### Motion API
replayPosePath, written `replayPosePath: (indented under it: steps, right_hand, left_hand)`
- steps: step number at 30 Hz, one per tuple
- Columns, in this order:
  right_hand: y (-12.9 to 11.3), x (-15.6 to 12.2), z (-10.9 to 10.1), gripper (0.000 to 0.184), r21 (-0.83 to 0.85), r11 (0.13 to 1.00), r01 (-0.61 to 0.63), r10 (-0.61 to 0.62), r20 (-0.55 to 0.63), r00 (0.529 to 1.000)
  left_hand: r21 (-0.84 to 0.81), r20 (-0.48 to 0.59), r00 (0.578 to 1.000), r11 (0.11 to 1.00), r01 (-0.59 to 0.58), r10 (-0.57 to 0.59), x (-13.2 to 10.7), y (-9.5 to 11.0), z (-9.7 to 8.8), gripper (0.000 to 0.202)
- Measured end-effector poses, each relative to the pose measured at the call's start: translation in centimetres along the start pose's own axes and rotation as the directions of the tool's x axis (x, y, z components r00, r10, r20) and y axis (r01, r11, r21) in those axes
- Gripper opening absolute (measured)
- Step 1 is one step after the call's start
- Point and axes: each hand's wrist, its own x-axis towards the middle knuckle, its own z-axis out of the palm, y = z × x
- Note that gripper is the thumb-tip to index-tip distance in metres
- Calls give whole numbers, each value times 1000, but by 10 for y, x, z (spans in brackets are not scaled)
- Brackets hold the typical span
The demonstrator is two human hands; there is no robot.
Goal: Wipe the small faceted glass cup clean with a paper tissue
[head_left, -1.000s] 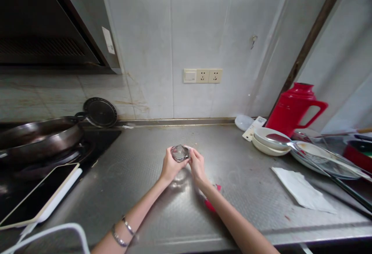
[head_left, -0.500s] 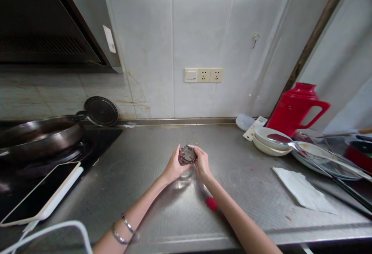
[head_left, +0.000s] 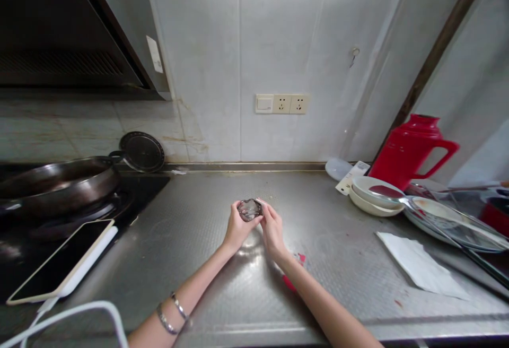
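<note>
Both hands hold a small see-through glass bowl (head_left: 250,210) with a dark, wavy rim, above the middle of the steel counter (head_left: 191,220). My left hand (head_left: 237,229) is closed round its left side and front, with the thumb near the front. My right hand (head_left: 272,227) grips its right edge with bent fingers. Whatever lies inside the bowl is too small to make out. Beneath my right forearm lies a red and clear thing (head_left: 289,283), partly hidden by the arm.
A pan (head_left: 67,183) stands on the black stove at left, near a phone (head_left: 61,263) with a white cable (head_left: 87,306). To the right are a red thermos (head_left: 409,151), stacked bowls (head_left: 376,205), a plate (head_left: 429,215) and a white napkin (head_left: 421,266).
The glass bowl has tilted and moved slightly left in my hands. My right hand has turned, its fingers shifting along the rim. More of the red thing shows beside my right forearm.
</note>
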Motion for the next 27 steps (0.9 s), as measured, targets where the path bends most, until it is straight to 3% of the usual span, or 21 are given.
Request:
replayPosePath:
  steps: [5, 8, 12, 16, 21, 27]
  right_hand:
    - [-1, 11, -9, 27, -21, 999, 23, -24, -34, 999]
    - [-3, 18, -14, 27, -21, 1000, 1, -2, -64, 998]
    - [-3, 20, -13, 28, -49, 999, -12, 9, -56, 998]
    - [-4, 13, -7, 28, -25, 1000, 0, -2, -62, 998]
    - [-4, 2, -3, 33, 22, 1000, 9, -9, 14, 1000]
    - [6, -2, -2, 38, -128, 989, 78, -73, 40, 997]
  left_hand:
    - [-178, 233, 971, 984, -13, 55, -5, -7, 6, 90]
    - [-157, 294, 951, 986, -48, 93, -3, -10, 5, 89]
    - [4, 210, 968, 990, -139, 135, 2, -7, -1, 91]
    - [71, 132, 972, 976, -204, 194, 2, -2, -2, 76]
    - [-3, 40, 991, 992, -129, 129, 4, -4, -2, 71]
    - [36, -39, 997, 997, -65, 66, 8, -8, -4, 73]
